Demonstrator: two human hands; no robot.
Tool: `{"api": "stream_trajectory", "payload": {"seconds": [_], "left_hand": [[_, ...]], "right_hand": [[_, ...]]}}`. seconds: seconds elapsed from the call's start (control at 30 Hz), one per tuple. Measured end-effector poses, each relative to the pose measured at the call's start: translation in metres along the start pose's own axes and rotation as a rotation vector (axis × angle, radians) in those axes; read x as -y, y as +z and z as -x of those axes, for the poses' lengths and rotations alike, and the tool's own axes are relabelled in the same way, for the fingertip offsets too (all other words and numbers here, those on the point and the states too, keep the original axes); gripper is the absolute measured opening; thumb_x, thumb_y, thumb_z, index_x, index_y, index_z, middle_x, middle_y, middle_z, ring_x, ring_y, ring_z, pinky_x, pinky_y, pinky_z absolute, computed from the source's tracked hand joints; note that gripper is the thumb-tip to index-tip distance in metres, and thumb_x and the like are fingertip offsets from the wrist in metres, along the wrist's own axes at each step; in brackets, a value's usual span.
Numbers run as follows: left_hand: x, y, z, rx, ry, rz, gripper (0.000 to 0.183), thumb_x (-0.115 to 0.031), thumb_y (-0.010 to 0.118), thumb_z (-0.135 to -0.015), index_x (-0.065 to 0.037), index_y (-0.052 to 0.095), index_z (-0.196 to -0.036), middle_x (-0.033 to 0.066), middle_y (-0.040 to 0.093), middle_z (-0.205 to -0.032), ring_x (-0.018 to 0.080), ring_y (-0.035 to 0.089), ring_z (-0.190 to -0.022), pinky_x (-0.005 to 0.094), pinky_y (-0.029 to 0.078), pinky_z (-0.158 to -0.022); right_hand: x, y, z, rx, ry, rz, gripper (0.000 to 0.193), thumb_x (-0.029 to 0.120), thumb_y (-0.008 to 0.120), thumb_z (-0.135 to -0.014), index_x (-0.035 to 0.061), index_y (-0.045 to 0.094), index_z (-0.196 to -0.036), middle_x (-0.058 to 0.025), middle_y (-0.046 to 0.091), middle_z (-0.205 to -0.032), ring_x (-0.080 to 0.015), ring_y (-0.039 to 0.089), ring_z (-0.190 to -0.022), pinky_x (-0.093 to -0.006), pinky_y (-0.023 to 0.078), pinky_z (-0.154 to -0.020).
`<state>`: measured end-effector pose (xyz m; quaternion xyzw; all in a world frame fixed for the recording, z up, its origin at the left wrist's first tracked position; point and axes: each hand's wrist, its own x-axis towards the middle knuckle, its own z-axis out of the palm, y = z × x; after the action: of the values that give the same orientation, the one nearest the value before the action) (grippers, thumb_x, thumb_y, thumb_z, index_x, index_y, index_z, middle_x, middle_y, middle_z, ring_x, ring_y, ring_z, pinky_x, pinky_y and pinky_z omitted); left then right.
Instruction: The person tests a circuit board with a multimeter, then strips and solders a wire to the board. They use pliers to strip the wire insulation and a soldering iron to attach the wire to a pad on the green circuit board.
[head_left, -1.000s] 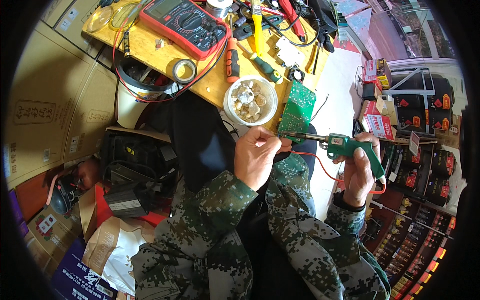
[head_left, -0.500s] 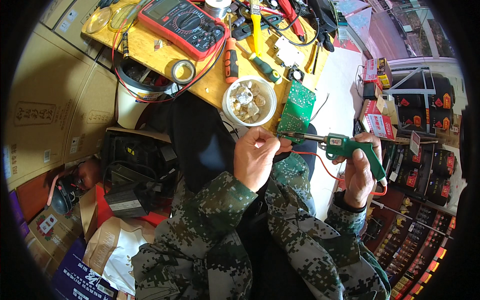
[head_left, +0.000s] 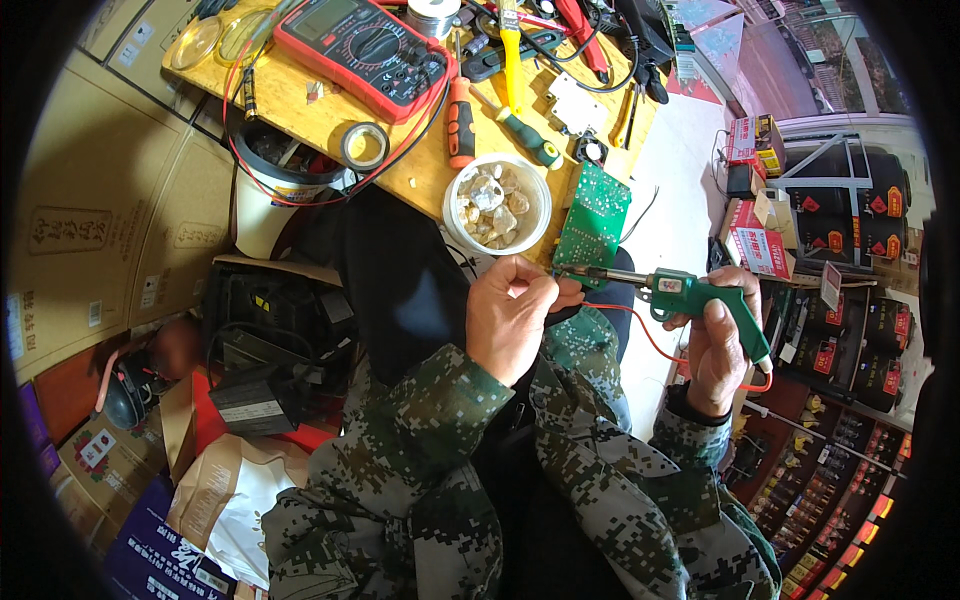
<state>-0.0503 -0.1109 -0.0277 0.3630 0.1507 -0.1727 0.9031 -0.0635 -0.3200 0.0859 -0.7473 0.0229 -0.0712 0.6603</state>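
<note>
My right hand (head_left: 718,345) grips the handle of a green pistol-shaped soldering gun (head_left: 700,298) with an orange cord. Its metal tip points left and meets the lower edge of a green circuit board (head_left: 594,213) that leans off the wooden bench. My left hand (head_left: 510,315) is pinched shut just left of that tip, fingertips against the board's lower corner; something thin may be between the fingers, but I cannot make it out. Both sleeves are camouflage cloth.
A white bowl of pale lumps (head_left: 497,203) sits by the board. On the wooden bench (head_left: 300,110) lie a red multimeter (head_left: 365,50) with leads, a tape roll (head_left: 364,146), screwdrivers (head_left: 458,120) and pliers. Cardboard boxes (head_left: 90,230) stand left, stocked shelves (head_left: 850,230) right.
</note>
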Motion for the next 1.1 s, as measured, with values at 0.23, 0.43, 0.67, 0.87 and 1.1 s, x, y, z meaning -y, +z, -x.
{"api": "stream_trajectory", "payload": {"seconds": [0.23,0.43,0.67,0.87,1.1], "left_hand": [[0.000,-0.001,-0.001,0.014,0.001,0.030,0.004,0.004,0.052,-0.101,0.003,0.053,-0.097,0.0281,0.075,-0.099,0.0302,0.077,-0.091,0.0372,0.062,-0.085],[-0.001,0.001,0.000,-0.004,-0.011,0.027,0.005,0.003,0.053,-0.101,0.003,0.053,-0.096,0.0275,0.075,-0.099,0.0295,0.077,-0.090,0.0368,0.062,-0.085],[-0.003,0.002,0.000,-0.001,0.005,-0.010,0.006,0.003,0.053,-0.101,0.003,0.053,-0.095,0.0269,0.075,-0.098,0.0288,0.077,-0.089,0.0365,0.061,-0.085],[-0.004,0.003,0.000,-0.004,0.008,-0.001,0.007,0.003,0.053,-0.101,0.003,0.052,-0.095,0.0278,0.075,-0.098,0.0292,0.076,-0.089,0.0376,0.061,-0.084],[-0.002,0.002,0.000,-0.001,0.001,0.041,0.008,0.003,0.055,-0.101,0.001,0.051,-0.094,0.0278,0.074,-0.097,0.0264,0.075,-0.086,0.0411,0.062,-0.087]], "right_hand": [[-0.001,0.001,0.000,-0.020,-0.004,0.009,0.036,0.019,0.068,-0.097,-0.0020,0.053,-0.122,-0.0139,0.064,-0.096,-0.0247,0.072,-0.074,-0.0352,0.062,-0.065],[-0.002,0.002,0.001,-0.064,-0.010,-0.042,0.035,0.019,0.069,-0.098,-0.0024,0.052,-0.121,-0.0148,0.063,-0.099,-0.0251,0.072,-0.075,-0.0376,0.062,-0.068],[-0.003,-0.008,0.000,-0.182,-0.122,-0.178,0.035,0.018,0.063,-0.101,-0.0009,0.050,-0.127,-0.0168,0.063,-0.110,-0.0275,0.075,-0.080,-0.0370,0.065,-0.066],[-0.003,-0.017,0.000,-0.267,-0.180,-0.254,0.034,0.021,0.061,-0.103,0.0025,0.050,-0.129,-0.0157,0.065,-0.115,-0.0226,0.074,-0.081,-0.0345,0.063,-0.068],[-0.004,-0.032,-0.007,-0.406,-0.224,-0.350,0.028,0.025,0.054,-0.109,0.0049,0.058,-0.129,-0.0099,0.070,-0.106,-0.0135,0.065,-0.083,-0.0277,0.054,-0.075]]}}
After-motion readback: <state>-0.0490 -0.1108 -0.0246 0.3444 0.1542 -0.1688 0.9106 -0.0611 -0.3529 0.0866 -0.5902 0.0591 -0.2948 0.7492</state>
